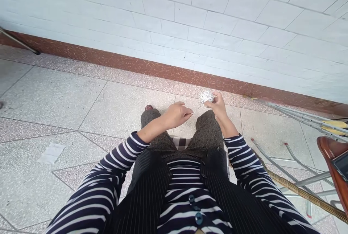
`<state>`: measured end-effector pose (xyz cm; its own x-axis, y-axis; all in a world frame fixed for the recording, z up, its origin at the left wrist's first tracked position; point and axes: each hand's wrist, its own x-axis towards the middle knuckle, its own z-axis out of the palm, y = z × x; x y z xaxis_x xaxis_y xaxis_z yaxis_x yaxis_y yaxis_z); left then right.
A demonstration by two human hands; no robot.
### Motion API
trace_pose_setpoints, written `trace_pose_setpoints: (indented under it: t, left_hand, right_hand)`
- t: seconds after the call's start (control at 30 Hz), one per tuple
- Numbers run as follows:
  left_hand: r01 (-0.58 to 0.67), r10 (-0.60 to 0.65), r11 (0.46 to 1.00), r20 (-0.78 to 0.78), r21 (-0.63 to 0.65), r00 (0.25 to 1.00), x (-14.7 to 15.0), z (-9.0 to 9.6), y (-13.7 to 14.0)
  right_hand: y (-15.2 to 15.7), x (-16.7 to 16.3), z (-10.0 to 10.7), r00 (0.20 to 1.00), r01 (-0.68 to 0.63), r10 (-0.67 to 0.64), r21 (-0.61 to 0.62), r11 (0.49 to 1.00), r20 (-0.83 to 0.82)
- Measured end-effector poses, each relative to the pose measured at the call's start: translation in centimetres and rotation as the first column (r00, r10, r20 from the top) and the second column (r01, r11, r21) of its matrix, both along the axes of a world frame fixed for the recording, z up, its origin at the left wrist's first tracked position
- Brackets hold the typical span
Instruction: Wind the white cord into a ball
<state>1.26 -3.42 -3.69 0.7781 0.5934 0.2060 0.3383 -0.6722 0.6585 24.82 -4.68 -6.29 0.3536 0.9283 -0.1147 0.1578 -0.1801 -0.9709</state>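
My right hand (219, 110) holds a round white ball (206, 97) that looks made of many thin, spiky strips, perhaps paper. The thumb and fingers grip its right side, out beyond my right knee. To its left, my left hand (176, 115) is closed in a pinch above my left knee. A tiny white tip (192, 113) shows at the pinching fingers; the rest of it is hidden. The two hands are apart, and the left one does not touch the ball.
A white tiled wall (176, 20) with a brown baseboard (152, 68) stands ahead. Metal crutches (288, 110) lean at the right, near a metal-legged stool (282, 159) and a brown wooden seat edge (330, 150). A white paper (52, 153) lies on the speckled floor at left.
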Motion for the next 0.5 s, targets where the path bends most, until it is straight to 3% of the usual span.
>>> trace_pose_setpoints:
  t: [0.07, 0.13, 0.23, 0.3, 0.4, 0.5]
  left_hand:
    - [0.031, -0.027, 0.996, -0.047, 0.078, 0.999, -0.3, 1.1, 0.3]
    - [0.035, -0.026, 0.992, -0.073, 0.123, 0.997, -0.2, 1.7, 0.8]
    - [0.026, -0.007, 0.979, -0.098, 0.202, 0.995, 0.3, 1.9, 2.0]
    - [0.036, -0.003, 0.965, -0.123, 0.261, 0.992, 0.6, 1.7, 2.9]
    - [0.070, -0.031, 0.954, -0.137, 0.291, 0.990, 0.7, 1.2, 3.9]
    - [0.033, -0.017, 0.972, -0.071, 0.231, 0.997, 0.3, 0.1, 4.6]
  right_hand:
    - [-0.1, -0.1, -0.9, 0.998, -0.003, 0.002, -0.014, 1.000, -0.065]
    - [-0.4, -0.6, -1.5, 0.999, -0.036, 0.036, 0.001, 0.999, -0.013]
    - [-1.2, -1.9, -1.9, 0.983, -0.167, 0.169, -0.024, 0.986, 0.079]
    - [-1.9, -2.9, -1.8, 0.959, -0.273, 0.278, -0.076, 0.959, 0.054]
    - [-3.1, -3.6, -1.2, 0.878, -0.471, 0.449, -0.129, 0.872, -0.167]
    - [-4.2, -3.5, -0.2, 0.755, -0.581, 0.505, -0.070, 0.811, -0.419]
